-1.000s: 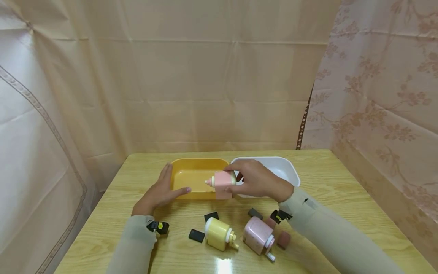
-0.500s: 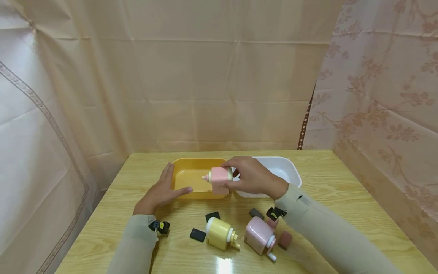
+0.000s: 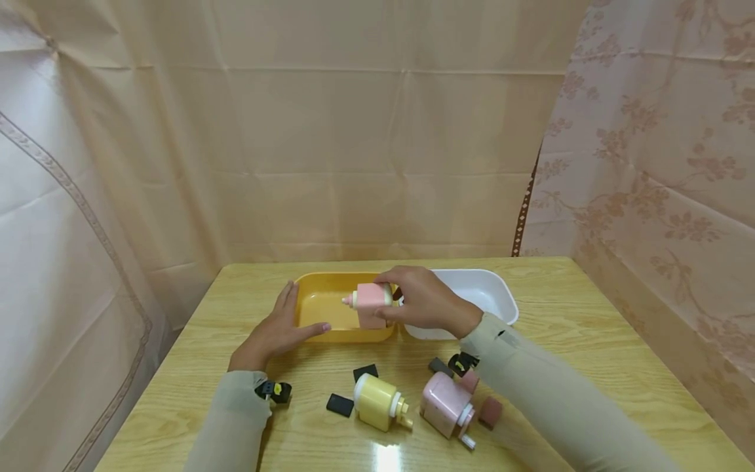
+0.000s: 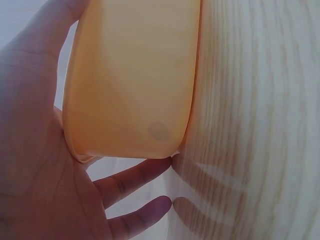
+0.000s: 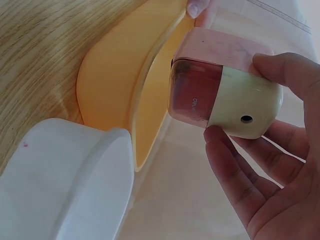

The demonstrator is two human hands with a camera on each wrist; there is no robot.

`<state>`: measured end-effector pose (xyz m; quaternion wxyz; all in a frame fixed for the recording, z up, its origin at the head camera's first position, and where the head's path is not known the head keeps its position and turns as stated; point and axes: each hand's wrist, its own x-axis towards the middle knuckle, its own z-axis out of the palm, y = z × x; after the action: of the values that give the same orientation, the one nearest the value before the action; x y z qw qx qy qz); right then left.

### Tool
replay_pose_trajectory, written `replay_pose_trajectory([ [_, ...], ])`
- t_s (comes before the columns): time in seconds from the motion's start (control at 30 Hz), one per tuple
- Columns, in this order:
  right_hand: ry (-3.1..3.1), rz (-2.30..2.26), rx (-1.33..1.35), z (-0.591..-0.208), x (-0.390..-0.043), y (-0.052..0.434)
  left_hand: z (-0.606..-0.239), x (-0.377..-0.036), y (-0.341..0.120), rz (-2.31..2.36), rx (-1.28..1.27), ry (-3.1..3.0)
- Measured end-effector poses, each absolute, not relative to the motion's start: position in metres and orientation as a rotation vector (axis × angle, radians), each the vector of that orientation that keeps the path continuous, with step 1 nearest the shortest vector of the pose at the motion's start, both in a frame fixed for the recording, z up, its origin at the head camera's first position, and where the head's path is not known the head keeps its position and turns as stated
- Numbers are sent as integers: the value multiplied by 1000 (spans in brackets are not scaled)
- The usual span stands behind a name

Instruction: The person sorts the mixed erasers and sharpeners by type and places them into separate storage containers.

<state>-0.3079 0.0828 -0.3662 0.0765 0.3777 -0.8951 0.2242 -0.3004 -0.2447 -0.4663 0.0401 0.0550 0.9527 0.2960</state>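
My right hand (image 3: 427, 301) holds a pink and cream crank pencil sharpener (image 3: 371, 305) over the right part of the yellow tray (image 3: 321, 313). In the right wrist view, thumb and fingertips grip the sharpener (image 5: 245, 102) at its cream end, where the pencil hole shows, beside a reddish see-through drawer. My left hand (image 3: 272, 335) rests against the tray's left end, thumb at the front rim and fingers stretched along the end wall. Seen by the left wrist camera, its fingers (image 4: 135, 177) lie straight beside the tray wall (image 4: 135, 85).
A white tray (image 3: 483, 295) stands right of the yellow one. Nearer on the wooden table lie a yellow sharpener (image 3: 375, 403), a lilac-pink sharpener (image 3: 445, 401), black blocks (image 3: 339, 405) and reddish blocks (image 3: 490, 412). Curtains hang behind and at both sides.
My right hand has carried the pink sharpener left and slightly away, from the gap between the trays to over the yellow tray. My left hand has stayed in place.
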Motion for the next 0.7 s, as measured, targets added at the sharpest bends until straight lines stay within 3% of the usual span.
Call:
replay_pose_trajectory([
  [0.7, -2734, 668, 1087, -379, -321, 66, -464, -299, -245, 918, 173, 2909],
])
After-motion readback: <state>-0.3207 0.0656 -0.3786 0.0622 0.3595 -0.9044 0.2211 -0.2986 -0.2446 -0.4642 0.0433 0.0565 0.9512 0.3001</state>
